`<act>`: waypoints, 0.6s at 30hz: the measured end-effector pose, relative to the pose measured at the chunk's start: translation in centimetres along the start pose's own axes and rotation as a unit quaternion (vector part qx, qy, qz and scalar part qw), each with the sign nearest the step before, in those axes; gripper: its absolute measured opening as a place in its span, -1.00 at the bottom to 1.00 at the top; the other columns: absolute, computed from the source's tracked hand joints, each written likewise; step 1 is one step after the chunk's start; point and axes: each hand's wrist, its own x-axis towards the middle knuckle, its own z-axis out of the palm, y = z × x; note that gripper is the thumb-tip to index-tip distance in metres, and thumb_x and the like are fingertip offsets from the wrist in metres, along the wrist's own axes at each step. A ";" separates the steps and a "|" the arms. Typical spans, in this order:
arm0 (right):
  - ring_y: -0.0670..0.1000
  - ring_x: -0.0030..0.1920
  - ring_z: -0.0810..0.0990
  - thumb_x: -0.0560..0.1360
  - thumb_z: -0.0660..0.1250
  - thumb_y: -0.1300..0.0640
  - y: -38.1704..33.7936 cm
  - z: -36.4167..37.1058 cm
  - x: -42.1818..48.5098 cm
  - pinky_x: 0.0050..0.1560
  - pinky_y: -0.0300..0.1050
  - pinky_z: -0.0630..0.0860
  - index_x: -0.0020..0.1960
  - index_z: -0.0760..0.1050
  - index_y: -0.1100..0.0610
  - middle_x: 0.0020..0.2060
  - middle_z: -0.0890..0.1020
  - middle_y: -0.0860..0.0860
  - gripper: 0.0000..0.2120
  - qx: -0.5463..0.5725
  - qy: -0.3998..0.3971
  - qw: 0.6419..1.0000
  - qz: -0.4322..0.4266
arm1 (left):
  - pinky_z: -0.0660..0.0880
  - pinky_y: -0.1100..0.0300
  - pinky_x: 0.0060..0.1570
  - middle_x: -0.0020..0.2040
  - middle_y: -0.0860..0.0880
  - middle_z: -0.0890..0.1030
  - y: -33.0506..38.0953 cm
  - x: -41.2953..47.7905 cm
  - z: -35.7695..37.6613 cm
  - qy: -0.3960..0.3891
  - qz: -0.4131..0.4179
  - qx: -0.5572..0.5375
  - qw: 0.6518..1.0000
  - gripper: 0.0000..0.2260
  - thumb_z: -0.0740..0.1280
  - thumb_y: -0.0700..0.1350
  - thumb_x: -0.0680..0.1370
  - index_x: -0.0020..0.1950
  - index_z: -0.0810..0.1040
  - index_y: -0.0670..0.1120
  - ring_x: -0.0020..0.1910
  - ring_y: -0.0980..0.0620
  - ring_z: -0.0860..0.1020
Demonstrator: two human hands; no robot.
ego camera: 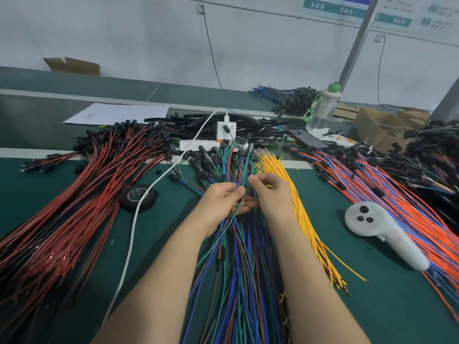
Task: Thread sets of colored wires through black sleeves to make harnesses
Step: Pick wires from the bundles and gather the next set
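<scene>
1. The worktop is dark green, crossed by pale grey strips.
2. At 9 o'clock lie the red and black wires.
3. From centre to 6 o'clock run the blue, green and brown wires.
4. Beside them, toward 3 o'clock, are the yellow wires.
5. At 3 o'clock spread the orange and blue wires.
6. At 12 o'clock the sleeves are black.
7. At 4 o'clock the controller is white with black buttons.
8. The cable is white.
9. At 1 o'clock the bottle is clear with a green cap.

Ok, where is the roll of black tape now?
Head view, left of centre: the roll of black tape lies flat on the green table between the red wire bundle and the left hand, with the white cable crossing over it.
</scene>
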 end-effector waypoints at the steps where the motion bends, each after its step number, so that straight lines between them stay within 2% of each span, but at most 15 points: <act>1: 0.08 -0.40 0.54 0.54 0.32 0.25 0.1 0.0 0.1 -0.37 -0.06 0.63 -0.15 0.45 0.10 -0.28 0.46 0.04 -0.88 -0.013 0.004 1.000 -0.002 | 0.56 0.33 -0.27 -0.33 0.00 0.67 0.0 0.0 0.0 -0.004 -0.002 0.002 1.000 -0.85 0.22 -0.22 0.62 -0.09 0.54 -0.21 -0.27 0.11 0.66; 3: 0.09 -0.36 0.53 0.53 0.33 0.27 0.2 -0.1 0.2 -0.32 0.01 0.63 -0.08 0.43 0.03 -0.26 0.42 0.04 -0.84 -0.043 0.008 0.999 -0.007 | 0.56 0.33 -0.29 -0.29 -0.01 0.68 0.0 -0.1 0.0 -0.013 -0.002 0.003 1.000 -0.86 0.22 -0.23 0.61 -0.06 0.55 -0.21 -0.27 0.11 0.66; 5: 0.07 -0.35 0.53 0.54 0.31 0.24 0.0 -0.1 0.1 -0.34 -0.08 0.61 -0.06 0.48 0.06 -0.28 0.43 0.03 -0.91 -0.066 0.005 0.998 -0.014 | 0.55 0.33 -0.31 -0.27 -0.03 0.67 0.1 -0.2 0.1 -0.019 -0.002 0.007 1.000 -0.86 0.22 -0.24 0.61 -0.02 0.55 -0.24 -0.29 0.12 0.65; 7: -0.06 -0.35 0.50 0.54 0.32 0.15 -0.2 -0.4 0.2 -0.36 -0.25 0.50 -0.15 0.54 0.07 -0.33 0.49 -0.03 -0.90 -0.097 0.014 0.995 -0.023 | 0.53 0.35 -0.32 -0.28 -0.03 0.67 0.2 -0.4 0.1 -0.025 -0.001 0.026 0.999 -0.86 0.22 -0.23 0.61 0.01 0.54 -0.26 -0.31 0.12 0.65; 10: -0.13 -0.32 0.48 0.52 0.37 0.04 -0.5 -0.8 0.1 -0.35 -0.28 0.40 -0.29 0.54 0.02 -0.33 0.57 -0.06 -0.79 -0.125 0.013 0.992 -0.017 | 0.53 0.36 -0.30 -0.19 -0.12 0.66 0.4 -0.7 0.1 -0.040 0.005 0.072 0.997 -0.83 0.22 -0.22 0.61 0.06 0.53 -0.30 -0.30 0.13 0.65; 13: -0.08 -0.35 0.47 0.50 0.40 0.10 -0.5 -1.1 0.2 -0.41 -0.34 0.39 -0.32 0.54 0.10 -0.37 0.55 0.00 -0.77 -0.112 0.002 0.994 0.003 | 0.53 0.36 -0.29 -0.13 -0.18 0.65 0.4 -0.8 0.2 -0.048 0.011 0.095 0.994 -0.81 0.23 -0.22 0.61 0.10 0.52 -0.33 -0.30 0.13 0.65; 16: -0.20 -0.49 0.43 0.50 0.39 0.19 -0.7 -1.2 0.2 -0.49 -0.39 0.35 -0.31 0.53 0.17 -0.48 0.51 -0.05 -0.79 -0.055 0.000 0.998 0.025 | 0.52 0.37 -0.29 -0.18 -0.12 0.67 0.5 -0.8 0.2 -0.043 0.008 0.086 0.995 -0.81 0.23 -0.18 0.61 0.07 0.55 -0.28 -0.29 0.12 0.65; 18: -0.21 -0.55 0.42 0.49 0.35 0.24 -0.8 -1.1 0.0 -0.56 -0.41 0.33 -0.29 0.52 0.27 -0.45 0.48 -0.01 -0.81 -0.041 0.002 0.999 0.026 | 0.52 0.36 -0.30 -0.22 -0.08 0.68 0.6 -0.8 0.2 -0.030 -0.005 0.064 0.997 -0.79 0.21 -0.14 0.63 0.05 0.58 -0.23 -0.30 0.11 0.65</act>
